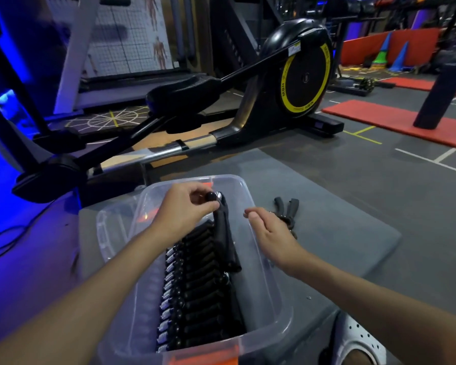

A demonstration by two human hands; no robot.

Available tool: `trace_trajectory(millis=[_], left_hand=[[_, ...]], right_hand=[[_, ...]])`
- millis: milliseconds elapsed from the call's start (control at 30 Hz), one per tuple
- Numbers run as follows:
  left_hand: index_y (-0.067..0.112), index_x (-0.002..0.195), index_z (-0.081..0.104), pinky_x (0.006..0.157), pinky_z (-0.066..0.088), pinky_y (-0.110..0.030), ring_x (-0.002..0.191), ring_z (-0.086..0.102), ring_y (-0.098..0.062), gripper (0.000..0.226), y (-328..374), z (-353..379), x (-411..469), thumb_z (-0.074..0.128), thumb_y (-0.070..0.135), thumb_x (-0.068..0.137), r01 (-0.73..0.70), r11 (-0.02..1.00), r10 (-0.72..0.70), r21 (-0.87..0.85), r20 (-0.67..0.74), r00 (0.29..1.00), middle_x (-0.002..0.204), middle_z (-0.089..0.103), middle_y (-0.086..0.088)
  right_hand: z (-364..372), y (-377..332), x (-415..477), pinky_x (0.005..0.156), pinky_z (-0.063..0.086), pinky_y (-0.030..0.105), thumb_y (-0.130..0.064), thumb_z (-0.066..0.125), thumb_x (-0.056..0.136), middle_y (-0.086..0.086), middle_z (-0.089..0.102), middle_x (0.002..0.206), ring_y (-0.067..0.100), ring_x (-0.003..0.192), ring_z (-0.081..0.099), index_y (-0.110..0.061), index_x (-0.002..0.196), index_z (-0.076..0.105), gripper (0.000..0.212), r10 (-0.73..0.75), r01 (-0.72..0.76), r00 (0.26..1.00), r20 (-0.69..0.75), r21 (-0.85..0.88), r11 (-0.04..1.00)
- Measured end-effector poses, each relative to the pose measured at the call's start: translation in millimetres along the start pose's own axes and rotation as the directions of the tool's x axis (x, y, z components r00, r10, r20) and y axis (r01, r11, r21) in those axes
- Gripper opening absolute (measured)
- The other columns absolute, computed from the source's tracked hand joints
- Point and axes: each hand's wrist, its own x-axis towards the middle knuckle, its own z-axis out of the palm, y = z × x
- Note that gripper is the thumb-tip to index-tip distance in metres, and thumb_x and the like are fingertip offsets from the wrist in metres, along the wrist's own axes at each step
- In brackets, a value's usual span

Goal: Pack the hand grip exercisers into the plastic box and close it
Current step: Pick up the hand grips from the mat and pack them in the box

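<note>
- We see the left hand (pixel 184 206) over the far end of the clear plastic box (pixel 273 283), its fingers (pixel 204 205) curled and pinching the top of a black hand grip exerciser (pixel 225 233).
- That exerciser points its handles down and toward us, and its lower end rests on the packed row.
- The packed row of exercisers (pixel 195 291) fills the box from the near end to about the middle, handles side by side and silver springs along the left.
- The right hand (pixel 271 230) hovers just over the box's right rim; its fingers (pixel 253 214) are relaxed, slightly apart, and hold nothing.
- One loose exerciser (pixel 287 209) lies on the gray mat (pixel 353 246) just beyond the right hand, between the box and the mat's right corner.
- The box stands open along the mat's left side, its near end at the near edge; orange latches show at both ends.
- Beyond the mat's far edge we see a black elliptical trainer (pixel 300 75) and red floor mats (pixel 379 117).
</note>
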Motion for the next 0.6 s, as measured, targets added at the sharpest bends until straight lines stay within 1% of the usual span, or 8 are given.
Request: trace_trajectory(millis=[67,100,167,200,267,333,467,600], left_hand=[[0.027,0.076,0.070,0.082,0.056,-0.033,0.077,0.070,-0.014,0.025,-12,8,-9,0.083,0.006,0.071,0.011,0.998,-0.014,0.057,0.047,0.999,0.079,0.073,0.005],[0.026,0.077,0.071,0.081,0.056,-0.031,0.076,0.069,-0.012,0.024,-16,14,-15,0.083,0.007,0.071,0.014,0.996,-0.021,0.094,0.078,0.997,0.078,0.073,0.007],[0.022,0.081,0.074,0.078,0.055,-0.029,0.075,0.068,-0.010,0.018,-24,28,-25,0.084,0.012,0.070,0.007,0.991,-0.027,0.134,0.153,0.988,0.076,0.073,0.007],[0.022,0.081,0.074,0.076,0.054,-0.029,0.074,0.068,-0.009,0.017,-28,34,-29,0.084,0.014,0.069,0.005,0.990,-0.033,0.144,0.194,0.980,0.076,0.073,0.006],[0.021,0.078,0.073,0.068,0.050,-0.020,0.068,0.063,-0.004,0.015,-33,45,-37,0.084,0.018,0.069,0.001,0.983,-0.050,0.186,0.261,0.964,0.074,0.071,0.006],[0.016,0.079,0.072,0.061,0.044,-0.013,0.064,0.057,-0.002,0.018,-39,53,-43,0.085,0.023,0.069,0.005,0.968,-0.078,0.249,0.283,0.956,0.074,0.069,0.004],[0.016,0.082,0.072,0.068,0.049,-0.023,0.072,0.064,-0.011,0.026,-54,63,-50,0.087,0.031,0.067,0.066,0.941,-0.164,0.332,0.276,0.947,0.076,0.071,0.003],[0.021,0.088,0.073,0.073,0.052,-0.027,0.074,0.064,-0.009,0.030,-69,65,-56,0.085,0.038,0.067,0.061,0.907,-0.204,0.418,0.308,0.929,0.079,0.070,0.007]], right_hand=[[9,5,-7,0.101,0.034,0.023,-0.029,0.039,0.102,0.005,0.061,0.122,0.016,0.118,0.049,-0.009,0.123,0.059,0.035,-0.090,0.100,0.993,0.080,-0.123,0.987],[11,7,-9,0.102,0.028,0.018,-0.031,0.038,0.102,0.003,0.058,0.127,0.015,0.124,0.044,-0.010,0.128,0.055,0.038,-0.105,0.120,0.989,0.101,-0.155,0.981],[11,10,-9,0.101,0.021,0.012,-0.031,0.038,0.102,0.001,0.052,0.134,0.010,0.129,0.036,-0.011,0.134,0.050,0.040,-0.098,0.117,0.989,0.113,-0.175,0.978],[10,10,-8,0.101,0.020,0.012,-0.031,0.038,0.102,0.000,0.051,0.135,0.008,0.130,0.034,-0.011,0.136,0.048,0.040,-0.095,0.115,0.988,0.120,-0.176,0.978],[10,11,-7,0.101,0.019,0.011,-0.031,0.037,0.102,-0.001,0.050,0.136,0.006,0.130,0.033,-0.012,0.136,0.048,0.040,-0.103,0.128,0.986,0.134,-0.187,0.974],[11,11,-7,0.100,0.019,0.011,-0.031,0.037,0.103,-0.001,0.050,0.136,0.005,0.129,0.032,-0.012,0.136,0.048,0.040,-0.111,0.137,0.984,0.141,-0.189,0.972],[10,12,-7,0.100,0.021,0.013,-0.032,0.036,0.102,-0.001,0.049,0.136,0.006,0.129,0.033,-0.013,0.136,0.047,0.040,-0.108,0.135,0.984,0.142,-0.196,0.971],[11,15,-7,0.102,0.022,0.016,-0.034,0.037,0.102,-0.002,0.048,0.138,0.006,0.131,0.032,-0.015,0.137,0.046,0.040,-0.109,0.136,0.984,0.144,-0.201,0.970]])
